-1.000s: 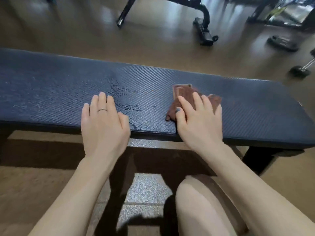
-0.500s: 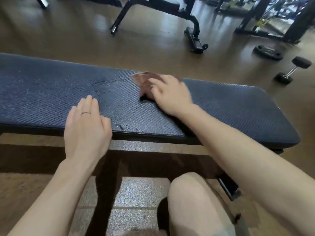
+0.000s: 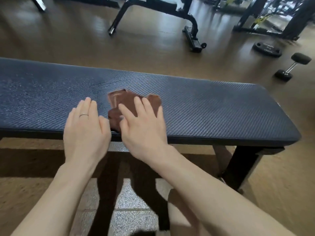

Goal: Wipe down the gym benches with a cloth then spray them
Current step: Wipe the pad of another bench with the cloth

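Note:
A long flat gym bench (image 3: pixel 213 106) with a dark blue textured pad runs across the view. A brown cloth (image 3: pixel 127 102) lies on the pad near its front edge. My right hand (image 3: pixel 144 128) presses flat on the cloth, fingers straight and spread. My left hand (image 3: pixel 86 130), with a ring on one finger, rests flat on the pad just left of the cloth, thumb beside the cloth's edge. Faint damp streaks show on the pad left of the cloth. No spray bottle is in view.
Behind the bench stands another black bench frame (image 3: pixel 190 26) on the brown floor. A weight plate (image 3: pixel 266 49) and a dumbbell (image 3: pixel 292 68) lie at the right. The bench's black leg (image 3: pixel 242 166) stands at the lower right. My knee (image 3: pixel 180 212) is below.
My right hand has slid the cloth from the pad's far side back toward the front edge, close to my left hand. The left hand has stayed flat on the pad.

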{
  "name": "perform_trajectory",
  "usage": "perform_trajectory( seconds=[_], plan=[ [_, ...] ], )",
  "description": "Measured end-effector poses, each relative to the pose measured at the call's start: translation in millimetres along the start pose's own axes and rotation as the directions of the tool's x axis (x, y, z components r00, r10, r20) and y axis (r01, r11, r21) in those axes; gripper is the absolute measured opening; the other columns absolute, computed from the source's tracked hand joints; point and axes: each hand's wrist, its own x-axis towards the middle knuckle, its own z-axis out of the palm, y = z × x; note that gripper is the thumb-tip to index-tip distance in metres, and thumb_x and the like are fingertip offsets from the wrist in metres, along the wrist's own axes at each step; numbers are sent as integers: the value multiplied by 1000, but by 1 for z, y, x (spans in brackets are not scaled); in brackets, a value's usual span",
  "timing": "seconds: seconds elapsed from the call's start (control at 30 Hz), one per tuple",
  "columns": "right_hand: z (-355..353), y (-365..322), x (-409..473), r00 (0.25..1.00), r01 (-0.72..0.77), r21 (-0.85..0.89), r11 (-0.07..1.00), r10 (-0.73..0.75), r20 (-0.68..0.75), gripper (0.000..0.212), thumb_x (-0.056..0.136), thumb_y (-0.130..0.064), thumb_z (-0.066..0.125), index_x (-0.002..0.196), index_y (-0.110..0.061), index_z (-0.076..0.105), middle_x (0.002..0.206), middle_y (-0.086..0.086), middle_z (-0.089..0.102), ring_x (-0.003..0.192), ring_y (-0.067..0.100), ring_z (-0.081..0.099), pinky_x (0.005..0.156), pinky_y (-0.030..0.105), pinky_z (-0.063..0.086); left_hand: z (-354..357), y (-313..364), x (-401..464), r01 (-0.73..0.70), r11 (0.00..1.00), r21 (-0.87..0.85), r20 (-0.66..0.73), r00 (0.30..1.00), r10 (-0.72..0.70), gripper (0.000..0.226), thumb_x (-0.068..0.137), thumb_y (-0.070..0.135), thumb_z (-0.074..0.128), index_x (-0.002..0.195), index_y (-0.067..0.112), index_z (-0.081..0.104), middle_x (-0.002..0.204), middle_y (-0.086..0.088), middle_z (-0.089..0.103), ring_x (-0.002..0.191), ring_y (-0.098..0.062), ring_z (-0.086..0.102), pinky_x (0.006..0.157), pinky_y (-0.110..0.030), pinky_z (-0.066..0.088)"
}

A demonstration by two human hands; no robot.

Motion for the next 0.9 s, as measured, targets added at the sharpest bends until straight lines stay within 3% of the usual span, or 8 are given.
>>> perform_trajectory(
  seconds=[0.1,0.2,0.3,0.4,0.53,0.7,0.8,0.9],
  plan=[
    [-14,42,-9,995,81,40,996,-83,51,50,106,-46,25,154,-40,37,167,-1,26,156,20,13,125,51,15,-2,-18,-2,-6,997,75,-41,999,9,64,100,34,23,148,-3,46,157,-20,43,150,-33,33,124,-50,16],
    [-31,111,-33,1000,-4,3,1000,4,14,55,102,-49,19,150,-40,44,163,-2,35,153,20,24,120,52,29,-6,-51,-6,110,986,123,-110,989,-96,62,103,38,24,146,0,47,157,-20,43,150,-35,30,122,-56,14],
    [-37,138,-45,997,-44,-1,999,43,65,57,102,-55,13,151,-47,40,165,-9,31,155,14,17,125,54,19,-7,-75,-7,209,975,74,-145,970,-197,61,104,39,27,146,-1,46,157,-25,40,148,-42,29,120,-63,13],
    [-34,113,-31,989,110,-48,993,-104,107,55,103,-56,11,153,-51,32,168,-11,24,156,13,12,126,54,10,-3,-72,-4,241,970,-15,-153,958,-241,63,104,41,24,147,1,46,159,-23,36,149,-40,26,121,-62,7],
    [-14,36,23,902,412,-29,911,-403,158,53,105,-53,16,155,-48,33,168,-4,25,156,20,16,124,55,12,0,-70,-3,244,970,-14,-165,956,-243,65,105,41,20,153,2,38,163,-20,32,152,-37,22,123,-59,6],
    [11,-59,90,832,532,34,846,-530,164,48,108,-50,22,154,-47,36,168,-4,25,156,19,14,125,53,8,-3,-70,-3,244,969,29,-161,958,-237,64,107,37,10,157,4,31,166,-15,29,155,-34,21,126,-57,10],
    [5,-43,79,831,536,43,843,-536,151,49,107,-52,22,155,-47,35,168,-5,24,157,18,11,125,52,12,-6,-72,-4,217,976,30,-155,965,-210,68,104,40,7,158,6,31,167,-12,28,156,-30,20,127,-54,9],
    [-11,20,31,816,555,-1,832,-544,197,52,106,-57,20,157,-47,28,170,-8,18,158,15,5,126,50,14,-3,-74,-5,213,977,11,-163,964,-209,62,109,38,9,159,8,31,167,-9,28,156,-27,19,127,-53,9]
  ],
)
